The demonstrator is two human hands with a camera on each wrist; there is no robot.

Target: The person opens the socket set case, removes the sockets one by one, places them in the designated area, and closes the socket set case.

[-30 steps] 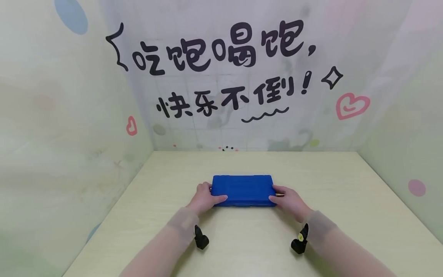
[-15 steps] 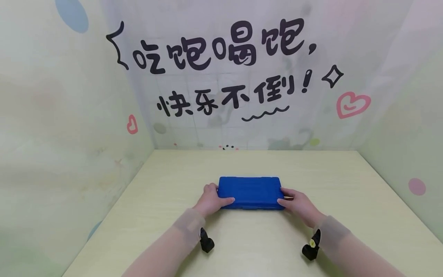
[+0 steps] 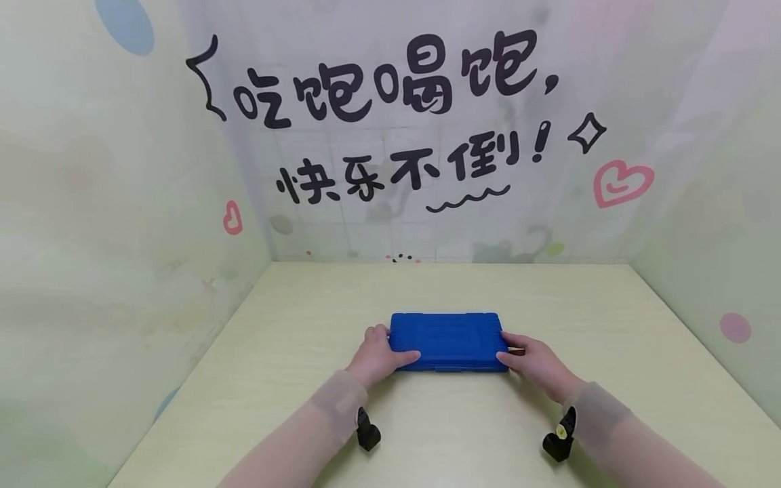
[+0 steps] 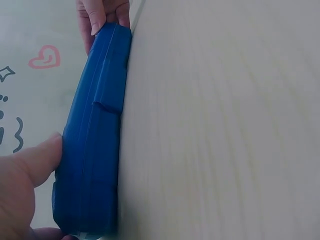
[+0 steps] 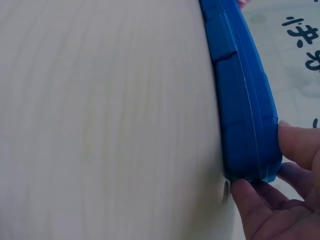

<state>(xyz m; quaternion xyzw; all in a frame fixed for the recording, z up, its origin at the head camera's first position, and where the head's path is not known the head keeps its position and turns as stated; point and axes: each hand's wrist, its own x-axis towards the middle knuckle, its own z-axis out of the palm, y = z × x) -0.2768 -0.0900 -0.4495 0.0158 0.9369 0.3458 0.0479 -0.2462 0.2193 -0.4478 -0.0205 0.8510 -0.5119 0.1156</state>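
Note:
A closed blue plastic case (image 3: 448, 339) lies flat on the pale wooden table (image 3: 464, 427), its latch side facing me. My left hand (image 3: 377, 358) grips the case's left end, thumb over the top front corner. At the right end my right hand (image 3: 539, 366) holds the case between thumb and fingers. In the left wrist view the case (image 4: 95, 135) runs away from the left thumb toward the other hand at the far end. The right wrist view has the right hand's fingertips (image 5: 245, 192) at the lower end of the case, close to the table surface.
A printed back wall (image 3: 342, 230) with large black lettering closes off the far table edge. Side walls (image 3: 122, 271) stand left and right. Small black wrist cameras (image 3: 368, 434) hang under both forearms.
Both hands have moved the blue case to the right and slightly toward me, quickly at first and then less. Their hold on its two ends looks the same.

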